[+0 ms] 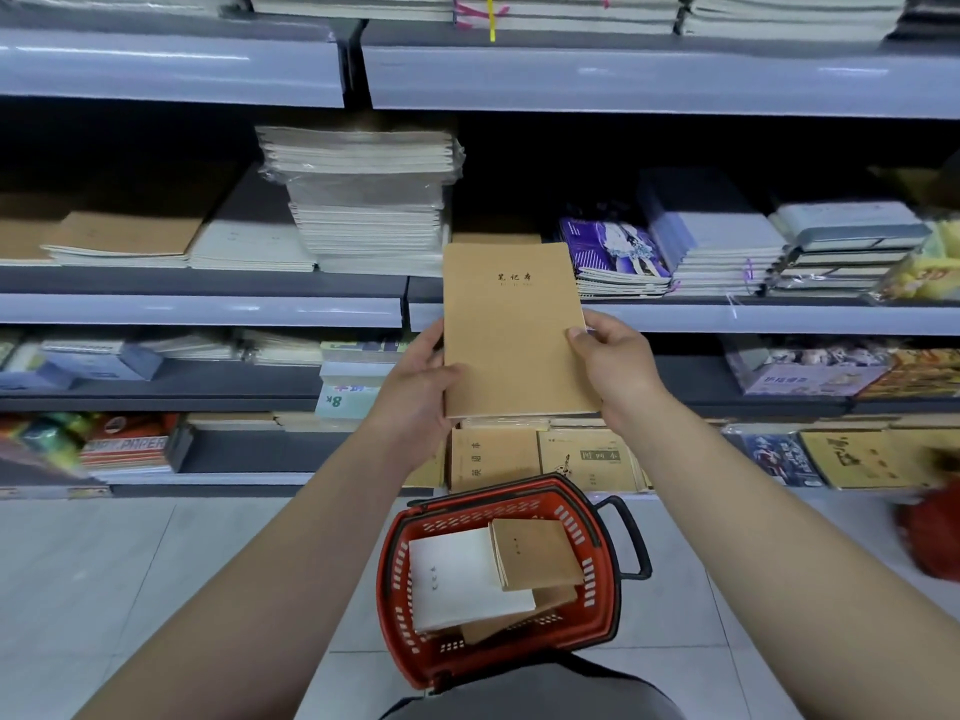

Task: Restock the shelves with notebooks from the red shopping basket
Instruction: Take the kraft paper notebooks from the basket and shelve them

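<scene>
A person's two bare arms reach forward from the bottom of the view toward grey metal store shelves point(208, 309) stocked with stacks of notebooks. Both hands hold up a thin stack of brown kraft-paper notebooks point(511, 324) with small dark characters printed near the top of the cover. The left hand point(415, 387) grips the stack's lower left edge, thumb on the cover and fingers curled behind. The right hand point(615, 368) grips the right edge the same way, thumb pressed on the front. The stack is upright, facing the viewer, level with the middle shelf's front lip.

Below the arms, on the pale tiled floor point(130, 589), sits a red plastic shopping basket point(395, 589) with black handles. Inside it lie a white-covered notebook point(462, 579) and more brown kraft notebooks point(535, 558), one overlapping the white one's right side.

On the middle shelf, left of the held stack, stands a tall plastic-wrapped pile of white notebooks point(363, 200). To the right lies a purple illustrated notebook stack point(613, 252).
</scene>
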`<state>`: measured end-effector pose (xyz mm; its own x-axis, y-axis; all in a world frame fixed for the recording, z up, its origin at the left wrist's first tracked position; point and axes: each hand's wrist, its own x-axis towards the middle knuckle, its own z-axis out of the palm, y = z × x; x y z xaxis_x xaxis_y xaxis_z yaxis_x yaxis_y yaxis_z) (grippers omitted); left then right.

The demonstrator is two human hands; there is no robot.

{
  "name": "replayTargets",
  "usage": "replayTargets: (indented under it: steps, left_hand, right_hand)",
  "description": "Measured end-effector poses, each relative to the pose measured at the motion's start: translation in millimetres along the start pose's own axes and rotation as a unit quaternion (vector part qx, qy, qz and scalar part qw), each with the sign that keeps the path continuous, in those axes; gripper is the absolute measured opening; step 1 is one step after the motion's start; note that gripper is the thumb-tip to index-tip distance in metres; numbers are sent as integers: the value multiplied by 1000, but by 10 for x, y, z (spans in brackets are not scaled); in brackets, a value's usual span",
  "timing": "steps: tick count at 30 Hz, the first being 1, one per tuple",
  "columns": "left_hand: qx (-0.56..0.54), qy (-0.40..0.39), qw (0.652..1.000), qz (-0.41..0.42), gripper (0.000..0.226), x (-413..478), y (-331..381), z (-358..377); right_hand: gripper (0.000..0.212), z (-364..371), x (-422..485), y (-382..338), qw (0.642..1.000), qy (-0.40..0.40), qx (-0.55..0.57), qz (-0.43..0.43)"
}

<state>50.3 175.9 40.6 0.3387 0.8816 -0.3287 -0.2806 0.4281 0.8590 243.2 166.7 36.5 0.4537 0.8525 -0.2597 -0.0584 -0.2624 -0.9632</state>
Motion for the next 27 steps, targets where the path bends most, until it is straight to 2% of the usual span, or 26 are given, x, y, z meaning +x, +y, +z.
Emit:
replayTargets:
  steps: [17,22,25,27]
  left_hand:
    - [7,60,998,8,66,1003,199,166]
    - [-21,87,996,-16,63,1262,202,49]
    - [-16,113,993,-30,58,1424,223,28]
    - [1,124,992,-33,54,1514,226,5]
  right_hand:
    - [32,114,1015,-107,984,16,-157,-86]
    - [52,169,1055,-138,979,-68,-170,-86]
    - [53,206,1095,-127,966,-115,-202,-112]
    - [68,233,1142,-90,953,-129,-246,-118]
